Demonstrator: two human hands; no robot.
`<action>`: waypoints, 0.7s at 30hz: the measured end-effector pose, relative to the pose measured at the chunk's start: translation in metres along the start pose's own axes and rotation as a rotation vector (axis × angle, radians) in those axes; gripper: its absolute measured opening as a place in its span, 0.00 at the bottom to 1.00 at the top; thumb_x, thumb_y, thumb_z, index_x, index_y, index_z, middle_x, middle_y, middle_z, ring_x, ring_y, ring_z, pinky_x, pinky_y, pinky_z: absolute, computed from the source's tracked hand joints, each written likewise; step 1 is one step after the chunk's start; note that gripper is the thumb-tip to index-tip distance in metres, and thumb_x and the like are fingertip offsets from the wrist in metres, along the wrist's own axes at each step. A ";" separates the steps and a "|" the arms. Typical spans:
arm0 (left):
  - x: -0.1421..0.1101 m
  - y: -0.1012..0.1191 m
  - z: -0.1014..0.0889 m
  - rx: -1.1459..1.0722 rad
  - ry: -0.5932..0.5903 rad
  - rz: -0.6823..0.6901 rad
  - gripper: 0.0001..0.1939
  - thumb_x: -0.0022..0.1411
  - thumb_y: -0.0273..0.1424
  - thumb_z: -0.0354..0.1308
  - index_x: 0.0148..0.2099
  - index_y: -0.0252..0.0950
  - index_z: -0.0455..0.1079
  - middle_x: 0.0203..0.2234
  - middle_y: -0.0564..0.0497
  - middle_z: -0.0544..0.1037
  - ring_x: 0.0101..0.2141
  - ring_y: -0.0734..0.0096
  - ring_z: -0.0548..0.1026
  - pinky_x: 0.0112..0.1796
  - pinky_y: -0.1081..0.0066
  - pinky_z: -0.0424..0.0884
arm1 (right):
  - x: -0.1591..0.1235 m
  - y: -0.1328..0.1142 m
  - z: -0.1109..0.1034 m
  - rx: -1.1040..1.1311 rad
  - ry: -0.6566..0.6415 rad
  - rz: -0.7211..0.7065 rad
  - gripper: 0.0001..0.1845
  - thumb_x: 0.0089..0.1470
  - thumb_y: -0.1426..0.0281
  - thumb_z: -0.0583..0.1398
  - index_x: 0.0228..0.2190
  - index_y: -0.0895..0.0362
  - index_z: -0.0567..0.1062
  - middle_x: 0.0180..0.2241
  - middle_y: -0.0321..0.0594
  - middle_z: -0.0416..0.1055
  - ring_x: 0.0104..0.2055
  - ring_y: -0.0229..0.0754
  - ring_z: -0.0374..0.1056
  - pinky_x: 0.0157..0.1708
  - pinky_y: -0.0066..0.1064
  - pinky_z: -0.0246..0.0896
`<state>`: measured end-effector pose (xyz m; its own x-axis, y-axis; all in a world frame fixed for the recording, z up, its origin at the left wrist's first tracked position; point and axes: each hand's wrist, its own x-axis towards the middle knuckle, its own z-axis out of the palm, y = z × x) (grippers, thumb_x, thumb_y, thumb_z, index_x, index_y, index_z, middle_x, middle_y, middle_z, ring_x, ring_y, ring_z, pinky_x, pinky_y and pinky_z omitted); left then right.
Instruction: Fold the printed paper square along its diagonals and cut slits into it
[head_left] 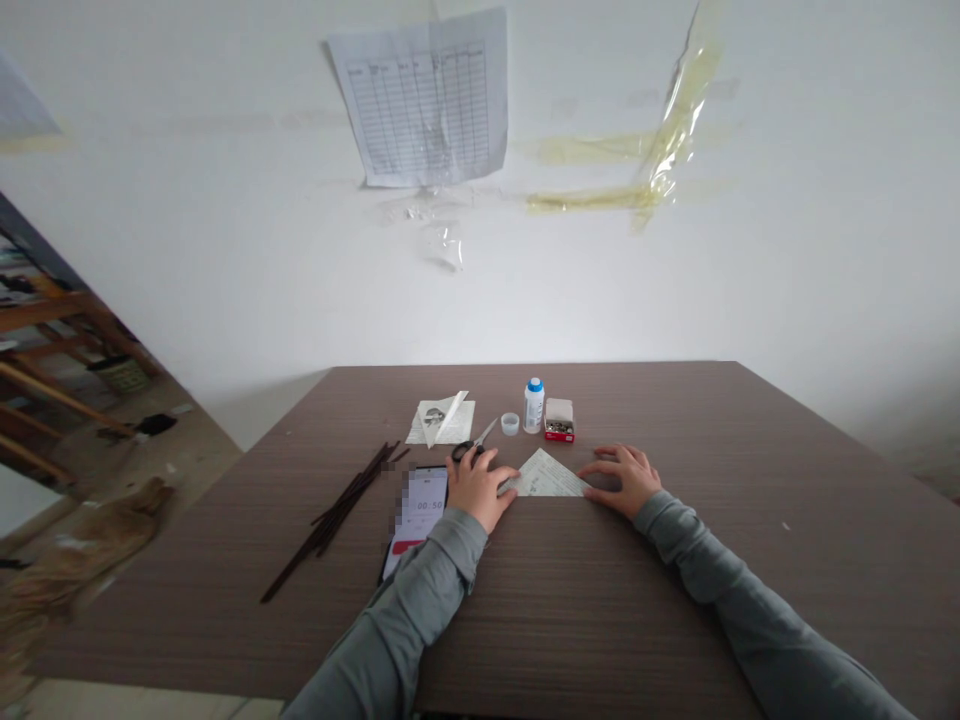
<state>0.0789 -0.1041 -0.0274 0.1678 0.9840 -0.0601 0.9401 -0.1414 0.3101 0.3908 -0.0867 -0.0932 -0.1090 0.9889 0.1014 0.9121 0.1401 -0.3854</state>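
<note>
A sheet of printed paper (550,478), folded into a triangle, lies flat on the table with its point away from me. My left hand (476,490) is at its left corner, fingers spread, thumb and forefinger apart at the paper's edge. At the right corner, my right hand (624,480) rests with its fingers bent and apart, the thumb touching the paper. Just beyond my left hand are scissors (480,440), their handles partly hidden behind the fingers. A phone (420,505) showing a timer lies under and beside my left forearm.
Behind the triangle stand a small clear cup (510,424), a white bottle with a blue cap (533,408) and an open red box (559,425) of small metal pieces. More printed paper (442,420) lies back left. Dark thin sticks (349,505) lie left on the brown table (585,610).
</note>
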 end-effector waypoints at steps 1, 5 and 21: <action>0.000 0.000 0.000 0.004 -0.013 -0.008 0.21 0.84 0.30 0.75 0.70 0.55 0.95 0.88 0.49 0.78 0.89 0.30 0.67 0.88 0.15 0.54 | 0.000 0.000 -0.001 0.004 -0.006 -0.002 0.18 0.69 0.53 0.76 0.58 0.29 0.99 0.77 0.42 0.85 0.84 0.81 0.71 0.75 0.76 0.79; 0.000 0.002 -0.003 0.018 -0.035 -0.033 0.22 0.85 0.30 0.74 0.72 0.56 0.94 0.89 0.49 0.77 0.91 0.30 0.65 0.89 0.17 0.52 | 0.001 0.004 -0.007 0.038 -0.067 -0.003 0.22 0.68 0.54 0.76 0.61 0.31 0.98 0.80 0.43 0.83 0.85 0.83 0.70 0.77 0.76 0.77; 0.004 -0.005 0.003 -0.030 -0.001 -0.007 0.18 0.82 0.30 0.75 0.66 0.56 0.96 0.88 0.49 0.79 0.89 0.28 0.67 0.88 0.13 0.52 | 0.002 0.023 -0.024 0.124 -0.146 -0.090 0.26 0.65 0.65 0.74 0.61 0.34 0.99 0.81 0.39 0.84 0.86 0.75 0.72 0.89 0.66 0.63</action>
<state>0.0762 -0.1002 -0.0322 0.1616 0.9848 -0.0636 0.9320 -0.1312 0.3379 0.4208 -0.0832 -0.0794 -0.2520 0.9677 0.0102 0.8413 0.2243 -0.4919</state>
